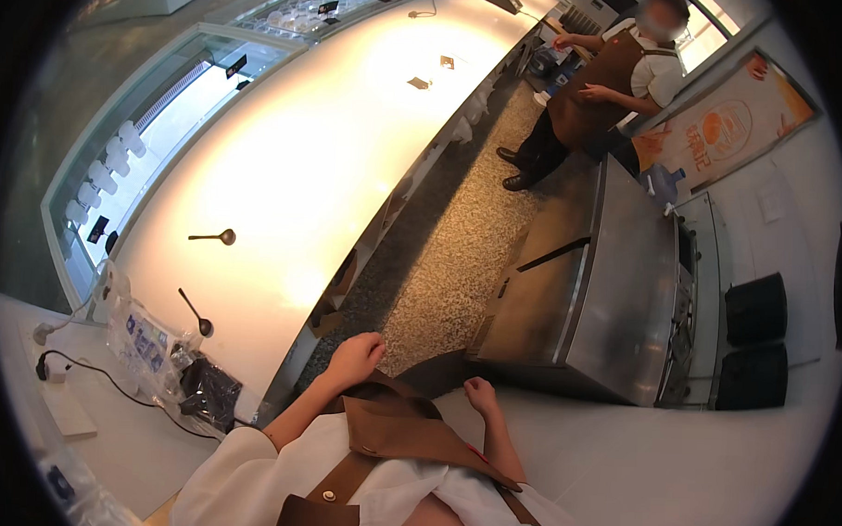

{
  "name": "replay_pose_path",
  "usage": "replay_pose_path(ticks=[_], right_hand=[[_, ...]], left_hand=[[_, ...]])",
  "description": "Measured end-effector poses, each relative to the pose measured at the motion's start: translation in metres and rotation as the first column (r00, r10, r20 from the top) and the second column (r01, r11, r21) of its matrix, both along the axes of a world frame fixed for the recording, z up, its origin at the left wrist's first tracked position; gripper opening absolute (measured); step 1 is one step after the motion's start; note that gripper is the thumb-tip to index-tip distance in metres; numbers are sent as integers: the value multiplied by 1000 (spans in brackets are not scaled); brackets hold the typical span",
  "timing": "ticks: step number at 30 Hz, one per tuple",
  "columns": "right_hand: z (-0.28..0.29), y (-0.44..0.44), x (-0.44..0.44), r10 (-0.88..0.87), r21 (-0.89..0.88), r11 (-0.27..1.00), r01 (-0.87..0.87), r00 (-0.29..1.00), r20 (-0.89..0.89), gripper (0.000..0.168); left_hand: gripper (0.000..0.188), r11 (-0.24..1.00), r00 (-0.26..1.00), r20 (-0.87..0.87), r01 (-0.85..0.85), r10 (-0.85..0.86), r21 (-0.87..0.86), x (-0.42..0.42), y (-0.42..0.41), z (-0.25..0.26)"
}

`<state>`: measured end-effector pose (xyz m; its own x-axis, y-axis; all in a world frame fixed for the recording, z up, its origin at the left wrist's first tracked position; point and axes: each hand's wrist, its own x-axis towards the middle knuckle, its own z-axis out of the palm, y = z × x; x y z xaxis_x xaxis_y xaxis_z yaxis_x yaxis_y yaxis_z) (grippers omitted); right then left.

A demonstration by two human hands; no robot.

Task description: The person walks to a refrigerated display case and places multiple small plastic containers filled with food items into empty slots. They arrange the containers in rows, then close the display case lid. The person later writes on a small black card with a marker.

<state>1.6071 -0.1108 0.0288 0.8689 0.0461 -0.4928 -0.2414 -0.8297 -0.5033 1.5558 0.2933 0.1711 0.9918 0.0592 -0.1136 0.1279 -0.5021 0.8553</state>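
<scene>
My left hand [356,360] hangs in front of my brown apron [415,437], beside the near end of the white counter [302,287]. Its fingers are curled in and I see no object in them. On the other side of the apron, my right hand [481,395] is loosely curled too, with nothing visible in it. It is closest to the stainless steel cabinet [622,291] but apart from it. Two dark spoons, one [217,237] farther off and one [200,316] nearer, lie on the counter. Next to them is a clear plastic bag [147,344] with a black packet [211,391].
A co-worker in a brown apron [594,88] stands farther along the speckled floor aisle [448,278]. Glass display cases [169,108] run along the counter's far side. A black cord [111,377] trails by the bag. A blue water jug [664,184] stands behind the cabinet.
</scene>
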Motion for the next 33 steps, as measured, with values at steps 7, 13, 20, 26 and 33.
replay_pose_path(ticks=[7, 13, 20, 26, 33], right_hand=[[13, -37, 313, 81, -27, 996, -81, 997, 15, 28], [71, 185, 713, 251, 141, 940, -311, 909, 332, 22], [149, 413, 963, 353, 89, 842, -532, 669, 654, 36], [135, 493, 1058, 525, -171, 821, -545, 602, 602, 42], [131, 487, 1115, 629, -70, 751, -657, 677, 382, 26]], left_hand=[[15, 992, 993, -74, -100, 95, -78, 194, 10, 10], [13, 905, 900, -171, -418, 401, -74, 341, -3, -5], [12, 829, 845, -182, -532, 504, -174, 496, -16, 44], [11, 633, 794, -294, -603, 531, -485, 625, 4, 22], [11, 798, 866, -148, -498, 478, -340, 793, 58, 44]])
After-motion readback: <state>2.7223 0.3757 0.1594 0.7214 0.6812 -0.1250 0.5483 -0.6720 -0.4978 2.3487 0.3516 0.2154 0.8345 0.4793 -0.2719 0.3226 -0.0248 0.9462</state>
